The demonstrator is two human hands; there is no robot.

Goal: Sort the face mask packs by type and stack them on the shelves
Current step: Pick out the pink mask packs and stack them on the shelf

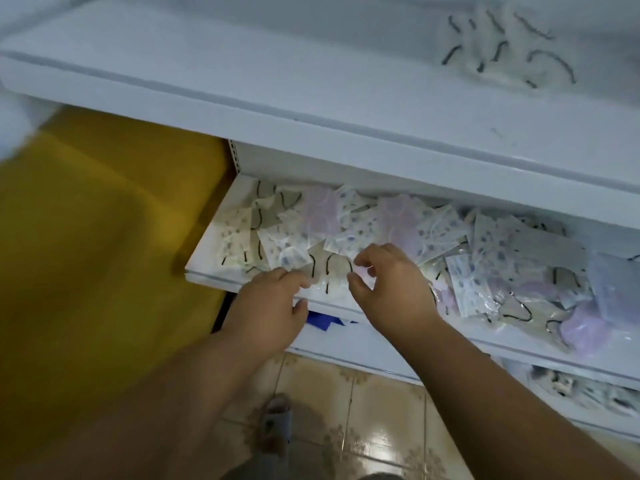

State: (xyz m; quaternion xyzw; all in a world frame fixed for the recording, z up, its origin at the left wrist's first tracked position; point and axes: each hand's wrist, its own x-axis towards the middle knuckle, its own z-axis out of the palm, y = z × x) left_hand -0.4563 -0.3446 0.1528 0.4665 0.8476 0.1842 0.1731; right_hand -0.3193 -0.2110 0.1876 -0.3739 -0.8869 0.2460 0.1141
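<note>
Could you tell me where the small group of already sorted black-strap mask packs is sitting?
In the head view, the black-strap packs lie on the top shelf, upper right, above the mixed pile.

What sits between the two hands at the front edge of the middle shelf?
In the head view, a clear pack with black ear loops lies between the left hand and right hand; both pinch its edges.

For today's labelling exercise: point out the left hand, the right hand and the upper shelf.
left hand (pixel 270 306), head view, back of the hand.
right hand (pixel 391 282), head view, back of the hand.
upper shelf (pixel 311 133), head view, front edge.
</note>
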